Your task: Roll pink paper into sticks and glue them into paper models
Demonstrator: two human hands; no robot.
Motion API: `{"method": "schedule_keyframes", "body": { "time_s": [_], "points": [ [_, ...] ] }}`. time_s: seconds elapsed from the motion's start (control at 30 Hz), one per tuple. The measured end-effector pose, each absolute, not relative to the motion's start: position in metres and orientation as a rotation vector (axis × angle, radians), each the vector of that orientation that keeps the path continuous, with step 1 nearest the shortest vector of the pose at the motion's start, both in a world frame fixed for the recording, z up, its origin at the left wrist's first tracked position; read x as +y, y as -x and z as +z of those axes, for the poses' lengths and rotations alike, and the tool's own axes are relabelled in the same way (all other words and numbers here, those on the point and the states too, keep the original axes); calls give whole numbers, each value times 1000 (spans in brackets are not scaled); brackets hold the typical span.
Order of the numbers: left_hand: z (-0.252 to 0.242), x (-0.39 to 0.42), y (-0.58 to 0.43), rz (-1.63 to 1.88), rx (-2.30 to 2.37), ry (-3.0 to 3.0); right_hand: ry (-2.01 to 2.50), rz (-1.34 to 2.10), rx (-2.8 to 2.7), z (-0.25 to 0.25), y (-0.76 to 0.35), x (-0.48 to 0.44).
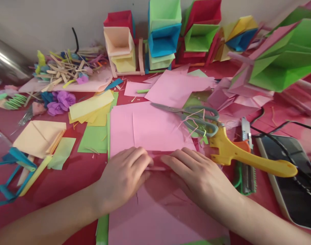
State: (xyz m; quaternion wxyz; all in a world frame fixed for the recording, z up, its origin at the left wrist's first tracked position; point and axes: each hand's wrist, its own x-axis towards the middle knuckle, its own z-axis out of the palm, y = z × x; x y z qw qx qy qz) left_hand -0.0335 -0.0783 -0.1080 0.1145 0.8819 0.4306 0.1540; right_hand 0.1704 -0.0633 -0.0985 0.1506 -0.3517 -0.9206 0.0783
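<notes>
A pink sheet of paper (pixel 157 131) lies flat on larger pink paper (pixel 165 217), its near edge looking folded or rolled into a narrow strip. My left hand (pixel 127 175) has its fingers curled over the left end of that edge. At the right end, my right hand (pixel 193 173) grips it in the same way, and both thumbs are mostly hidden underneath. Grey-handled scissors (pixel 196 117) rest on the paper just beyond my right hand. A yellow-handled tool (pixel 252 158), perhaps a glue gun, lies to the right of that hand.
Coloured folded-paper boxes (pixel 164 39) stand along the back wall. Wooden sticks (pixel 62 69) are heaped at back left, near purple paper flowers (pixel 61 102). Yellow and green paper (pixel 94 136) lies left. On the right are a utility knife (pixel 247 153), a phone (pixel 293 183) and black cables.
</notes>
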Motion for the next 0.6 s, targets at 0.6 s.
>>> {"method": "schedule_keyframes", "body": {
  "time_s": [0.6],
  "points": [
    [-102,-93,38,329,1240,-2552,1053,474,-2600,-96,-177,-68]
  ]
}}
